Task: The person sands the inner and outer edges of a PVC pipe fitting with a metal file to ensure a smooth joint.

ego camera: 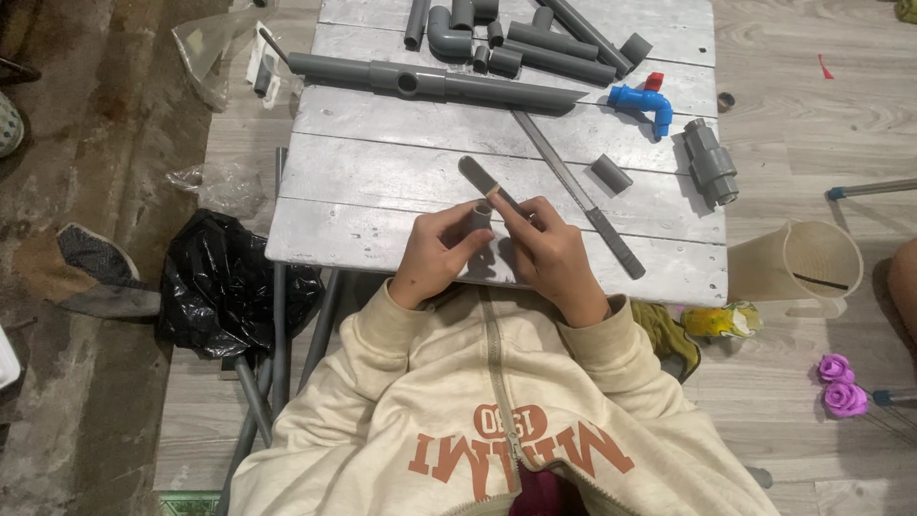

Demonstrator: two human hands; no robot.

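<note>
Left hand (435, 256) is curled closed around a short grey pipe stub (480, 214), open end up, held over the near edge of the white plank table (382, 186). Right hand (552, 253) is closed on a flat file (482, 182), index finger laid along the blade; the blade's far end points up-left across the table and its near part sits right at the stub's rim, touching or nearly so (can't tell which).

Progress, as a judgement: the rim of this one stub is being dressed. On the table's far side there's one long grey pipe with a tee fitting (435, 84) already joined. Behind it lies a heap of loose elbows, couplings and pipe offcuts (516, 38), so most of the parts look unassembled.

Also on the table:
- second long file (578, 194), just right of the hands
- small grey sleeve (611, 173), beyond that file
- blue elbow valve with red handle (645, 103), right side
- grey union fitting (711, 162), right edge

Packaging and labels:
- clear plastic bags (215, 43), off the table's far-left corner
- black plastic bag (224, 282), on the floor left of the table
- yellow-green printed wrapper (721, 320), under the near-right corner
- translucent measuring jug (807, 268), beside that wrapper
</note>
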